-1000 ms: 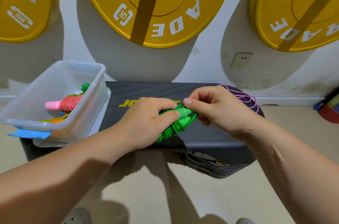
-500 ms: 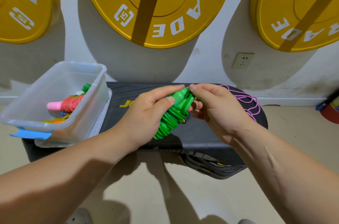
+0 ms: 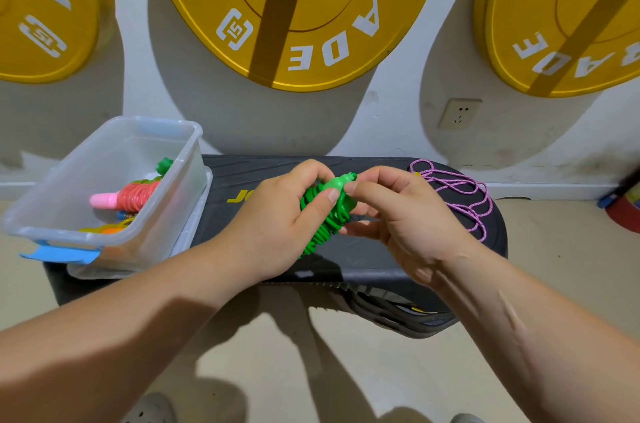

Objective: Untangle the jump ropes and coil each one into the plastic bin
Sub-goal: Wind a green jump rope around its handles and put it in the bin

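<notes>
Clutching one coiled green jump rope (image 3: 320, 235), left grip (image 3: 277, 225) and right grip (image 3: 408, 218) both pinch it over the tabletop (image 3: 363, 249); one purple rope (image 3: 460, 195) lies nearby, one plastic bin (image 3: 104, 242) at the left.

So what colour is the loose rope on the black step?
Loose rope: pink-purple braid, head view.

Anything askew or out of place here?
The plastic bin sits on a clear lid, apparently overhanging the left end of the step platform. The purple rope lies loose, uncoiled, at its right end.
</notes>
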